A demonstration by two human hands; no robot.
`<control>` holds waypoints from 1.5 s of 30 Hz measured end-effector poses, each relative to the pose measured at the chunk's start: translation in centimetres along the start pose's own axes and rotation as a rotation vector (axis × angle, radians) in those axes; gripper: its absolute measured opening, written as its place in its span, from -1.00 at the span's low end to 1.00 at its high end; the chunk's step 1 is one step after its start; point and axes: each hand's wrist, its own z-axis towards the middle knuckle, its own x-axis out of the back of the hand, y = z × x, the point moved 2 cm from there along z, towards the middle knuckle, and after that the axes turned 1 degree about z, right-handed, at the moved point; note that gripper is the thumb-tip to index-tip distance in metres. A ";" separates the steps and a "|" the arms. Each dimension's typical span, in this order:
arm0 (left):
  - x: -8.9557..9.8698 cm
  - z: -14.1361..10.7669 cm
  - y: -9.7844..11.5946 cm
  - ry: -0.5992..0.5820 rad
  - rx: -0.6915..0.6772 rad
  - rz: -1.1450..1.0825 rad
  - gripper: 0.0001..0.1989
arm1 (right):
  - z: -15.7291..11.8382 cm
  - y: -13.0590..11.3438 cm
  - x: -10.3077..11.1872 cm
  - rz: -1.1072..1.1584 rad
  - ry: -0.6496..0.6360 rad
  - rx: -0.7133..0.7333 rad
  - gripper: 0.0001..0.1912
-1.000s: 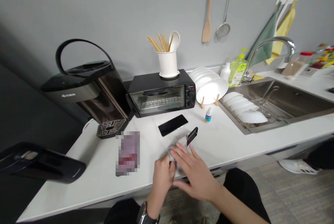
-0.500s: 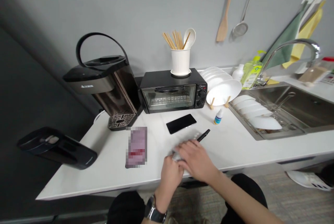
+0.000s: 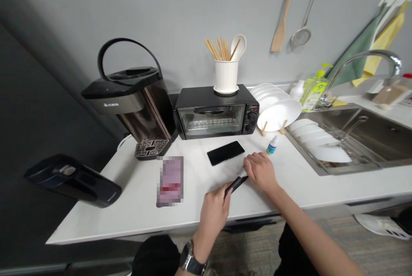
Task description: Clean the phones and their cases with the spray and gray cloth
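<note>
My left hand (image 3: 215,209), a watch on its wrist, is closed around one end of a slim black bar-like object (image 3: 236,185), whose kind I cannot make out. The object slants up to the right over the counter. My right hand (image 3: 261,171) is curled at its far end and covers that part. A small pale greyish piece (image 3: 242,172) shows beside the right fingers; what they grip is mostly hidden. Just behind the hands lies a black smartphone (image 3: 225,153). A small white dropper bottle (image 3: 272,145) with a blue and yellow label stands just beyond my right hand.
On the counter (image 3: 128,220) are a purple pixelated item (image 3: 170,181), a dark tumbler lying down (image 3: 77,181), a water dispenser (image 3: 128,100) and a toaster oven (image 3: 215,117) carrying a chopstick holder (image 3: 226,76). To the right are racked plates (image 3: 279,115) and the sink (image 3: 380,130).
My right hand has moved right and up, away from my left hand, along the black object. More of that object now shows between the hands. The view has shifted slightly.
</note>
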 end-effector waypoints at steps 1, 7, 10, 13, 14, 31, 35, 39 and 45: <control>0.1 0.1 0.2 0.001 -0.013 -0.012 -0.69 | 0.0 0.1 0.1 -0.003 0.010 -0.018 -0.56; -0.1 -0.4 -0.4 0.039 -0.028 0.140 -0.71 | -0.9 -5.2 -1.1 0.074 -0.045 0.118 -0.65; 0.0 -0.2 -0.2 0.014 -0.037 0.083 -0.74 | -0.6 -3.0 -0.5 0.059 -0.007 0.105 -0.61; -0.1 0.2 0.3 -0.014 -0.048 -0.007 -0.68 | -0.2 -0.8 0.1 0.027 0.058 -0.014 -0.57; -0.1 0.3 0.4 -0.010 -0.045 -0.003 -0.68 | -0.2 -1.1 0.1 0.025 0.070 -0.030 -0.57; 0.1 -0.5 -0.1 0.049 -0.070 0.086 -0.68 | -0.9 -3.5 -0.6 0.144 -0.014 0.157 -0.68; 0.2 -0.1 0.0 0.030 -0.026 -0.021 -0.74 | -0.3 -1.4 -0.4 0.096 0.080 -0.048 -0.58; 0.3 0.0 -0.2 0.015 -0.004 -0.004 -0.71 | -0.5 -4.7 -1.6 0.140 0.040 0.036 -0.71; 1.0 0.2 -0.4 -0.006 0.114 -0.094 -0.75 | -0.8 -1.2 -0.8 0.268 -0.023 -0.050 -0.58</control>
